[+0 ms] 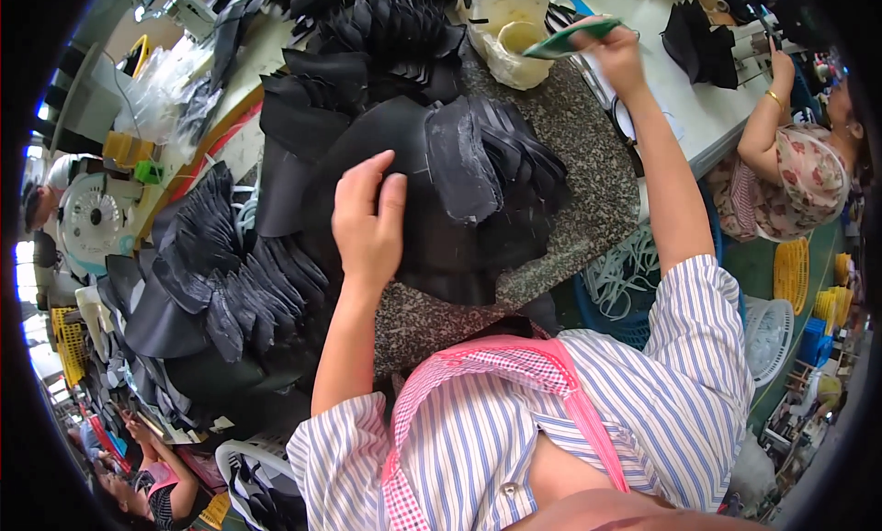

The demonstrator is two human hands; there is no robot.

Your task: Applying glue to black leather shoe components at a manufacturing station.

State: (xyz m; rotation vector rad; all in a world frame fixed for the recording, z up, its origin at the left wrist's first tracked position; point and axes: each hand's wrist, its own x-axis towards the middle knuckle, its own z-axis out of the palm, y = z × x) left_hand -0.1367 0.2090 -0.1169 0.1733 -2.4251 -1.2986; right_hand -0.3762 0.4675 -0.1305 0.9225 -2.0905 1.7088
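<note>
My left hand rests on or just over a stack of large black sheet pieces, fingers and thumb apart, holding nothing. To its right lies a fanned row of smaller black strips, the front one smeared with a whitish film. Up and to the right, my right hand is closed round a flat green tool. The tool's tip reaches the mouth of a small whitish, residue-crusted cup; whether it touches inside I cannot tell. Motion blurs this hand a little.
A speckled stone slab bears the stack. More fanned black pieces lie at left, others behind. A whitish tub stands beside the cup. A blue basket of pale strips is below right. Another person works at far right.
</note>
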